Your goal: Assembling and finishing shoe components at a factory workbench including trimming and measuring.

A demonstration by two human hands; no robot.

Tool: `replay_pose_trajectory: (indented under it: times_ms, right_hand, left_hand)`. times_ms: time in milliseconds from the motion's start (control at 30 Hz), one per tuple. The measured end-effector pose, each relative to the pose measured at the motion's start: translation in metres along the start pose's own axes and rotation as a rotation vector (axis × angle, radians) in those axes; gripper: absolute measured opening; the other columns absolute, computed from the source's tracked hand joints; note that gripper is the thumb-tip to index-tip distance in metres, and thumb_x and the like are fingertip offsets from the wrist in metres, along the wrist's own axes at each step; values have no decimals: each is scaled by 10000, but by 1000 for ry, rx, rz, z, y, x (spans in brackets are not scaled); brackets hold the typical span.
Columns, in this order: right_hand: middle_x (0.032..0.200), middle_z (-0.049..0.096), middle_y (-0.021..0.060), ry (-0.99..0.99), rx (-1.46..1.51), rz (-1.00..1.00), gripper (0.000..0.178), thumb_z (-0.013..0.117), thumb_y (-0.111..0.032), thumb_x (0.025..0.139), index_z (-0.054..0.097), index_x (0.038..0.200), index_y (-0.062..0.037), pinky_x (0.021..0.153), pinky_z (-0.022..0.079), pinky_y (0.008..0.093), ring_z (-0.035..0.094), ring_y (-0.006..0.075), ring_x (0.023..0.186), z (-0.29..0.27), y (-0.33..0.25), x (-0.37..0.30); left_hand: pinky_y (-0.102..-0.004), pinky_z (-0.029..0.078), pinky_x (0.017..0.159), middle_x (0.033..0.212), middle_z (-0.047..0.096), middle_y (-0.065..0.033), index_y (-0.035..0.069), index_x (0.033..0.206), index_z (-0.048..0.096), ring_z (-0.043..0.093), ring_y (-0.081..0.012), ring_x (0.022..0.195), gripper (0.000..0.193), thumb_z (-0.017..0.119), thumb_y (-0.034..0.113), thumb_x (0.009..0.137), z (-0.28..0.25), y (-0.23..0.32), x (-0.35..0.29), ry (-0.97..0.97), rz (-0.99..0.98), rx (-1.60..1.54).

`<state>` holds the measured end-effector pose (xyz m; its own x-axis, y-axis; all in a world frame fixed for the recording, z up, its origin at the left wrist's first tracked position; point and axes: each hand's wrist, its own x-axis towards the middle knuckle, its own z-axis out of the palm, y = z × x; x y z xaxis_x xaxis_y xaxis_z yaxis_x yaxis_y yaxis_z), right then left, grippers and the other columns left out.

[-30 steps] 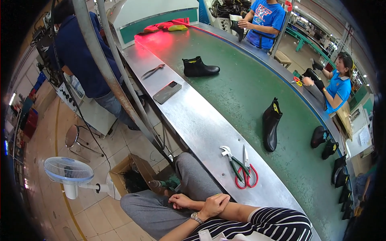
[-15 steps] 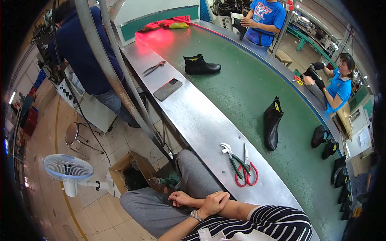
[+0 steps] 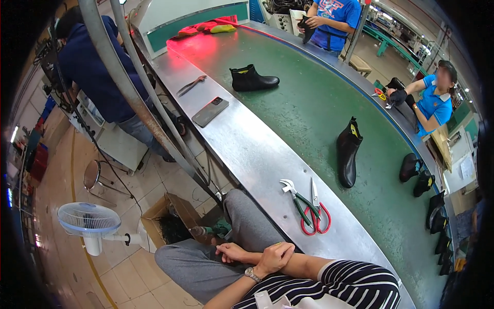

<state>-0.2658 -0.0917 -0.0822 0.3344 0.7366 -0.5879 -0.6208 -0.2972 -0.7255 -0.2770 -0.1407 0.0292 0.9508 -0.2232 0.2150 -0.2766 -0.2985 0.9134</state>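
Crossed over my lap, both arms rest. My left hand [image 3: 277,257], with a watch [image 3: 252,274] at its wrist, lies on my right forearm [image 3: 303,266], fingers bent over it. Farther left, over my grey trousers, my right hand [image 3: 232,252] is loosely curled with nothing visible in it. On the metal ledge beside me lie green-handled pincers [image 3: 299,205] with a hammer-like head, partly over red-handled scissors [image 3: 317,206]. A black ankle boot [image 3: 349,157] stands on the green surface beyond them. Another black ankle boot [image 3: 253,80] stands farther off.
A phone [image 3: 210,112] and a slim tool [image 3: 191,85] lie on the ledge [image 3: 247,149]. Several dark shoes line the far right edge. Red cloth [image 3: 203,28] glows under red light. A metal post, fan [image 3: 90,221], open carton [image 3: 170,219] and stool stand left. Three people work nearby.
My view has shifted slightly, while my hands keep their pose. The person at right has turned the head and moved the gloved hands. The person at the back has lowered the dark shoe slightly.
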Motion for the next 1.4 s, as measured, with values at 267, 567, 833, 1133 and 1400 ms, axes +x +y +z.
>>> replay_pose_trajectory:
  times_ms: [267,567,833,1133,1400]
  right_hand:
    - [608,613,45,3,46,-7,505,386,-488,1014,623,968,-44,415,404,251,513,115,443,2,2,4]
    - [572,585,42,19,35,53,785,252,-663,970,682,762,-40,454,418,258,504,127,453,-1,-4,2]
    - [516,531,37,-9,-122,-29,772,261,-553,996,686,636,-18,483,401,292,475,153,461,0,4,4]
    - [465,420,-22,-266,110,144,548,365,-350,950,698,671,-16,436,289,284,345,117,418,-1,-16,-5]
    - [471,419,-25,-204,8,78,513,402,-341,933,733,713,-17,433,275,287,337,121,423,-1,-6,-2]
  left_hand:
    - [-359,545,700,862,695,-155,-11,914,678,685,-298,775,126,622,100,891,-1,0,3,33,-17,15]
    - [-367,545,711,878,694,-154,-5,925,673,683,-306,792,133,623,113,889,1,-3,1,24,-18,4]
    - [-352,547,713,893,699,-156,-11,932,676,688,-298,789,132,627,104,885,1,-3,2,17,13,14]
    - [-350,549,731,909,701,-156,-7,934,672,690,-298,815,127,624,98,882,4,-5,2,26,6,21]
    - [-380,547,718,899,691,-157,3,938,665,677,-325,810,141,613,127,895,3,-7,1,29,-12,-4]
